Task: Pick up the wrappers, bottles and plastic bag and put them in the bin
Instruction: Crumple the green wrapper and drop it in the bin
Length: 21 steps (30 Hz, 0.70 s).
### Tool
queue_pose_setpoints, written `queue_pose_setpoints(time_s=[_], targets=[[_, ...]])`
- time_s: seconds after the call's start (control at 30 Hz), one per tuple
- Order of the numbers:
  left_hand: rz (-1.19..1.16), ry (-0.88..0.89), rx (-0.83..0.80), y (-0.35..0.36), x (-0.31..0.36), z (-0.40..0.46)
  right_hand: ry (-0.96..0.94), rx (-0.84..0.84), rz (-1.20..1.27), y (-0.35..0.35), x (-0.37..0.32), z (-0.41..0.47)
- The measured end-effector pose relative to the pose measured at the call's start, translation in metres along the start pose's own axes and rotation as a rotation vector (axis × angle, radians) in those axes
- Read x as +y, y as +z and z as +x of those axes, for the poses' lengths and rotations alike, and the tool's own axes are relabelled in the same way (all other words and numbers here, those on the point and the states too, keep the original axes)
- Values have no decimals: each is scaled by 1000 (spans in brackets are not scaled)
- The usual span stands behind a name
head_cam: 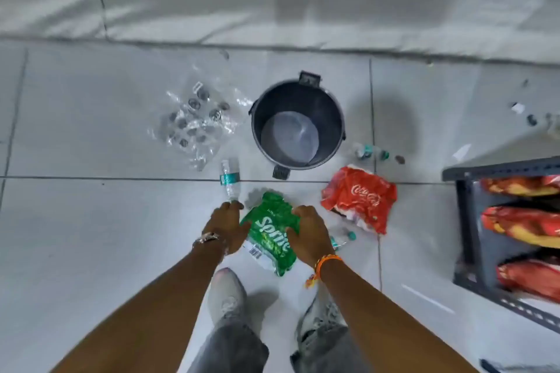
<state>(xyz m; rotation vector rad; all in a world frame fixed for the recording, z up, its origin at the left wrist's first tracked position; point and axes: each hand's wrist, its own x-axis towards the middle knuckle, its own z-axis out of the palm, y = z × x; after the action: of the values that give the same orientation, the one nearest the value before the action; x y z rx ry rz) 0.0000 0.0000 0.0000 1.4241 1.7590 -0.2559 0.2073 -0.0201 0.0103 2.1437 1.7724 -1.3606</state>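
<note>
Both hands down on the green Sprite wrapper (271, 232), right in front of the feet. Left hand (225, 228) curled against its left edge, right hand (307, 232) cupped over its right side, fingers bent round the crumpled plastic; looks like a two-sided pinch, though whether the wrapper is off the floor yet, cannot tell.

Risks from here, as a guess: slick, springy film, so could slip out of a loose hold or puff back open on the way up. Left knuckles just beside the neck of the clear bottle (229, 179) (lying on its side, teal label), so a careless lift could nudge it and send it rolling. Bin (298, 124) light and open, standing just beyond; a clumsy drop against the rim might tip or shove it.

Round about: clear plastic bag (194, 121) spread flat to the left of the bin, red Coca-Cola wrapper (360, 198) to its lower right, a second bottle (371, 153) by the bin's right side, a third bottle (342, 239) partly hidden behind the right hand. Grey shelf rack (466, 221) with red packets at far right, well apart. Path from wrapper to bin open, nothing between but bare tile.
</note>
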Motion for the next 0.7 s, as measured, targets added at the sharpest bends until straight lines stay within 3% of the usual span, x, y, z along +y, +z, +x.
queue_pose_setpoints(time_s=[0.1, 0.17, 0.37, 0.47, 0.6, 0.7], targets=[[64, -138, -173, 53, -20, 38, 199, -171, -85, 49, 35, 46], [18, -232, -227, 78, -28, 55, 288, -196, -166, 69, 53, 73], [-506, -508, -121, 121, -32, 83, 352, -158, -281, 95, 76, 105], [-594, -573, -130, 122, -34, 79, 312, -231, -183, 94, 80, 101], [-552, -439, -81, 103, -36, 61, 97, -350, 66, 56, 59, 69], [-799, -231, -10, 67, -16, 38, -95, -236, 213, -16, 21, 27]])
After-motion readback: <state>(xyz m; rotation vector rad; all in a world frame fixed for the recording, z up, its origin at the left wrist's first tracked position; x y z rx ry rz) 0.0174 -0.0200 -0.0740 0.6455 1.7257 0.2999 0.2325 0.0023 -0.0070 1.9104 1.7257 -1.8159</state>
